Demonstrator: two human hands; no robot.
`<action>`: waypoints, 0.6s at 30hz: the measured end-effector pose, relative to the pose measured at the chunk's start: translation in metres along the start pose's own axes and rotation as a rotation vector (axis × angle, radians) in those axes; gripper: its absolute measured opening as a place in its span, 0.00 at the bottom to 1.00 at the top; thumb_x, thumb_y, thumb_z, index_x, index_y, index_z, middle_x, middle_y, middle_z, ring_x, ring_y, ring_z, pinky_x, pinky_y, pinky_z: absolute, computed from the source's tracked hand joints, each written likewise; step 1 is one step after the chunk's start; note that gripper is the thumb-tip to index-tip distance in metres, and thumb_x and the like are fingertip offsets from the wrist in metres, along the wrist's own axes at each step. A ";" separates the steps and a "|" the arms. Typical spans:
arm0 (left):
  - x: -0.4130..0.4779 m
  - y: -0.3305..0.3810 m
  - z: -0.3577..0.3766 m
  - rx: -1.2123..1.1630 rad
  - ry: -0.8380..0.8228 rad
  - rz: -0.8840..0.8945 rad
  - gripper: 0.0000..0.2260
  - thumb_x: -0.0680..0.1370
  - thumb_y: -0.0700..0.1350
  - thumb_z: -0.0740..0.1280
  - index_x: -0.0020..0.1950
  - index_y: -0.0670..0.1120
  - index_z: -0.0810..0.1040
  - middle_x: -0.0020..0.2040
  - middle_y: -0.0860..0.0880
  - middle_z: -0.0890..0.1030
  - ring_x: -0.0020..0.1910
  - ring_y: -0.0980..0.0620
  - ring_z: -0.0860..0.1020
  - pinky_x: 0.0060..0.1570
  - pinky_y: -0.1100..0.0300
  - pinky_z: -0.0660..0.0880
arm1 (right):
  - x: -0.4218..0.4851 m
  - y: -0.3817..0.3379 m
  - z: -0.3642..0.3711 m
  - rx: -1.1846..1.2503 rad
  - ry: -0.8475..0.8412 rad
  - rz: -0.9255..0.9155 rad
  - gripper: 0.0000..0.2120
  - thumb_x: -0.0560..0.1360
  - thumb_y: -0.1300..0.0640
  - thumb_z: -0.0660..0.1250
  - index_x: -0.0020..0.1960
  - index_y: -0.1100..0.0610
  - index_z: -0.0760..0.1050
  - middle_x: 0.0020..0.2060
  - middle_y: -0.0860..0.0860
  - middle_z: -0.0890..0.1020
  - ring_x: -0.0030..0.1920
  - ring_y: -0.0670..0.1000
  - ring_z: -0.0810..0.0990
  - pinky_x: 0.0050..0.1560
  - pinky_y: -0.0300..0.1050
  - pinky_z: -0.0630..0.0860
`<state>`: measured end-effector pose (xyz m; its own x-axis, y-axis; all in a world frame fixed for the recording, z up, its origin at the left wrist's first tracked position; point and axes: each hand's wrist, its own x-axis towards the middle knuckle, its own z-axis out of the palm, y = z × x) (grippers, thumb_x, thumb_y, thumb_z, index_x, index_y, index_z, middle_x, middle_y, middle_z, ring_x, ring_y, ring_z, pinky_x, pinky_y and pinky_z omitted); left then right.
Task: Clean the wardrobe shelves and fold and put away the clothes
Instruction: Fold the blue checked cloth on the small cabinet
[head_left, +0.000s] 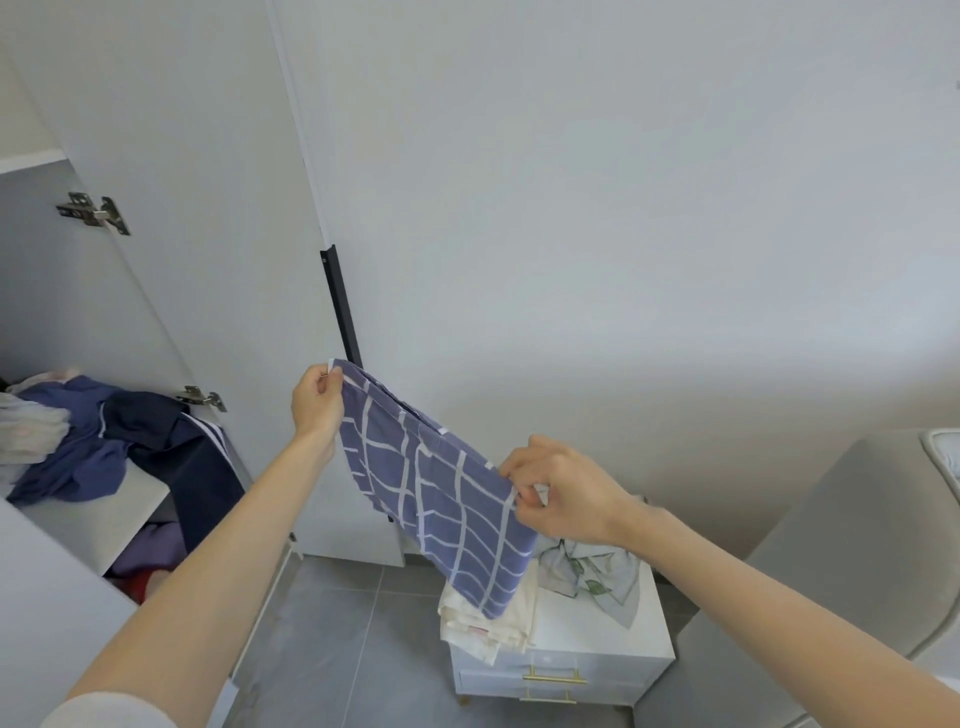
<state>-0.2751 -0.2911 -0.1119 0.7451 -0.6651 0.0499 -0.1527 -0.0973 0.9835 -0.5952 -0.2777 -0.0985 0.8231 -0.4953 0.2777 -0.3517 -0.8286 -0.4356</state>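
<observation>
Step in hand: folding. Blue checked cloth (431, 493) held in mid-air, just above small white table (587, 642). Left grip (317, 400) pinches upper corner; right grip (561, 493) pinches lower corner, edge taut btwn the 2. Folded cream pile (488, 618) on table. Unfolded heap (93, 441) on wardrobe shelf (98, 514). Next, prob: bring corners together, edges aligned, lay on pile.

One head-worn wide view — facing forward and down, near the wardrobe (104, 525) at left.
</observation>
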 end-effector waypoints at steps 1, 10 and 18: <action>-0.001 -0.002 0.000 0.005 -0.013 -0.001 0.08 0.83 0.46 0.58 0.50 0.43 0.74 0.43 0.48 0.77 0.42 0.51 0.73 0.40 0.61 0.69 | 0.000 -0.003 0.004 -0.054 -0.044 -0.025 0.15 0.65 0.63 0.64 0.29 0.54 0.59 0.34 0.47 0.77 0.38 0.52 0.71 0.34 0.45 0.68; 0.001 -0.017 -0.020 0.015 0.006 0.016 0.08 0.83 0.45 0.58 0.50 0.44 0.74 0.41 0.49 0.76 0.42 0.51 0.73 0.38 0.63 0.69 | 0.002 0.022 0.017 -0.530 -0.151 0.164 0.09 0.77 0.53 0.52 0.47 0.53 0.70 0.45 0.50 0.81 0.50 0.56 0.77 0.46 0.48 0.69; -0.001 -0.010 -0.042 0.106 -0.222 0.203 0.09 0.83 0.45 0.58 0.50 0.45 0.76 0.44 0.50 0.79 0.43 0.54 0.76 0.45 0.63 0.72 | 0.008 0.033 0.028 -0.332 -0.142 0.371 0.23 0.78 0.47 0.64 0.71 0.44 0.65 0.63 0.46 0.75 0.63 0.53 0.70 0.58 0.49 0.71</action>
<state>-0.2471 -0.2584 -0.1150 0.5338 -0.8234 0.1928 -0.3598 -0.0148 0.9329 -0.5876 -0.3015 -0.1343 0.6604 -0.7504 0.0269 -0.7350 -0.6534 -0.1813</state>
